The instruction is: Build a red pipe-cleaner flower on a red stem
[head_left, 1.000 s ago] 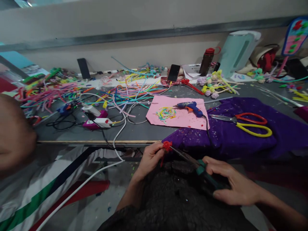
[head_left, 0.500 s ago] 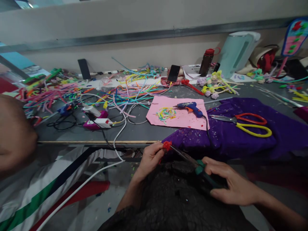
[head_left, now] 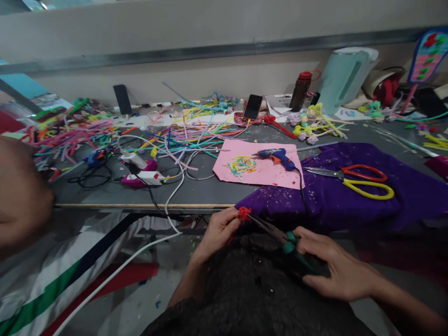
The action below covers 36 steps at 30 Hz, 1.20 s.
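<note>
Between its thumb and fingers, my left hand (head_left: pixel 219 233) pinches a small fuzzy red flower (head_left: pixel 244 213) just off the table's front edge. My right hand (head_left: pixel 327 263) is wrapped round the dark green handles of long-nosed pliers (head_left: pixel 290 242). The plier tips point left and touch or nearly touch the red flower. Beyond them a blue glue gun (head_left: pixel 278 157) lies on a pink sheet (head_left: pixel 276 178) beside a heap of short coloured pieces (head_left: pixel 242 165). Scissors (head_left: pixel 350 175) with red and yellow handles rest on purple cloth (head_left: pixel 406 196).
Coloured pipe cleaners (head_left: pixel 196 133) cover the table's back and left. A white cable (head_left: pixel 140 249) hangs over the front edge from near a power strip (head_left: pixel 149 178). Another person's arm (head_left: pixel 23 196) is at the far left. A pale green jug (head_left: pixel 345 77) stands at the back.
The plier jaws look slightly more apart and have shifted a little at the red flower. My hands have otherwise barely moved.
</note>
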Motion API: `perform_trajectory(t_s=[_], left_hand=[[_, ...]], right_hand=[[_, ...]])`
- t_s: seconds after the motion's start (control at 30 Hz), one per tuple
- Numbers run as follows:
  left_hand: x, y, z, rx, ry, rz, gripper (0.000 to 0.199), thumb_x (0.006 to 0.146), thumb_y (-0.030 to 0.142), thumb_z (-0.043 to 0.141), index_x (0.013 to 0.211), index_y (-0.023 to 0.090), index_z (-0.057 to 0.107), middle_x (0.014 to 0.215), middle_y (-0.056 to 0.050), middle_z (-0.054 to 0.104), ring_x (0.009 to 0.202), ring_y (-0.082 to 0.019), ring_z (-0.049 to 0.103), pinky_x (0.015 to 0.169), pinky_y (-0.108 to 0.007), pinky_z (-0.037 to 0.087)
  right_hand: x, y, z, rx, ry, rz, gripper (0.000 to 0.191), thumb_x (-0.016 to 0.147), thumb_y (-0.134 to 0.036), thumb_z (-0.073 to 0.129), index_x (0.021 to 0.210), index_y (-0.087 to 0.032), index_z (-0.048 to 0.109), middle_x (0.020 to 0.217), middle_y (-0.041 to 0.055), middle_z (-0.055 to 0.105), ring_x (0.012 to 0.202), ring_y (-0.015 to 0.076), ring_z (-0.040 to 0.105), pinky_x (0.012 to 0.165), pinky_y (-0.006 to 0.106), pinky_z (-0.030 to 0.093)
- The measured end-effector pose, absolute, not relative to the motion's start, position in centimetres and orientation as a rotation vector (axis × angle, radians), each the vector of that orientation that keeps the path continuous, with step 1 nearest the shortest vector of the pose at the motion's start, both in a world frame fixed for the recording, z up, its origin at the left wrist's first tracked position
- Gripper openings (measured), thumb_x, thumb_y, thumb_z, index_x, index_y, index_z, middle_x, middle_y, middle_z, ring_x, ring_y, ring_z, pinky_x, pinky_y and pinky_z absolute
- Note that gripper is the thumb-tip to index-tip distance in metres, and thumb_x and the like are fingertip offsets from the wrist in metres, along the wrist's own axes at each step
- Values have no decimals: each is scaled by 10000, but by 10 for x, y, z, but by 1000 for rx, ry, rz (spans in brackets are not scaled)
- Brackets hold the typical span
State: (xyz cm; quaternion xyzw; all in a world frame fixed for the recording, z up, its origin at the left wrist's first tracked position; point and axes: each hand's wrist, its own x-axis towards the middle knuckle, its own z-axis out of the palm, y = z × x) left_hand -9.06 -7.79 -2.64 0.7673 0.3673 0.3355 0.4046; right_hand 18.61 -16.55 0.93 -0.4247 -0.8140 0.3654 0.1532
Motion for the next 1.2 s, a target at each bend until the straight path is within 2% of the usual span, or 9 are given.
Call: perform_trajectory(t_s=[0.23, 0.43, 0.67, 0.87, 0.97, 1.07, 1.2], left_hand=[[-90, -80, -21, 1972, 944, 834, 208, 848, 251, 449, 785, 152, 621, 753, -36, 592, 720, -144, 521, 679, -245, 390], [-89, -80, -22, 1973, 940, 809, 223, 855, 253, 440, 829, 156, 640, 820, -47, 624, 765, -151, 549, 715, -252, 403], [-90, -79, -23, 1992, 938, 788, 235, 860, 247, 435, 891, 166, 653, 882, -52, 646, 813, -157, 565, 747, -253, 410], [-90, -79, -25, 2003, 927, 796, 216, 856, 230, 447, 880, 167, 652, 883, -45, 644, 824, -153, 571, 751, -247, 411], [-90, -80, -26, 2005, 904, 795, 218, 855, 217, 446, 908, 172, 653, 907, -48, 648, 845, -157, 574, 772, -257, 416], [-90, -80, -27, 2006, 882, 813, 230, 854, 217, 447, 951, 182, 651, 941, -51, 654, 868, -163, 581, 792, -270, 421], [-90, -80, -33, 2037, 884, 848, 234, 852, 223, 447, 965, 186, 649, 940, -57, 658, 873, -169, 585, 801, -286, 425]], right_hand=[[188, -162, 6, -1168, -2303, 1134, 193, 645, -171, 587, 769, -188, 440, 830, 7, 442, 748, 154, 469, 661, 280, 391], [188, -162, 8, -1232, -2310, 1162, 252, 619, -195, 646, 776, -191, 450, 859, 5, 445, 789, 166, 473, 698, 292, 400], [190, -163, 6, -1210, -2314, 1288, 181, 702, -211, 604, 831, -196, 477, 902, 17, 465, 856, 174, 484, 760, 301, 397], [193, -163, 8, -1133, -2211, 1419, 134, 712, -207, 583, 791, -193, 475, 880, 9, 479, 826, 163, 491, 721, 267, 384], [195, -163, 8, -1112, -2106, 1530, 157, 723, -296, 595, 800, -190, 508, 906, 18, 498, 859, 178, 490, 745, 279, 381], [196, -161, 7, -1017, -1956, 1675, 269, 726, -433, 585, 812, -181, 545, 912, 27, 517, 854, 185, 487, 750, 294, 379], [195, -159, 6, -915, -1748, 1845, 367, 700, -487, 597, 861, -157, 590, 912, 37, 541, 812, 169, 477, 721, 288, 372]])
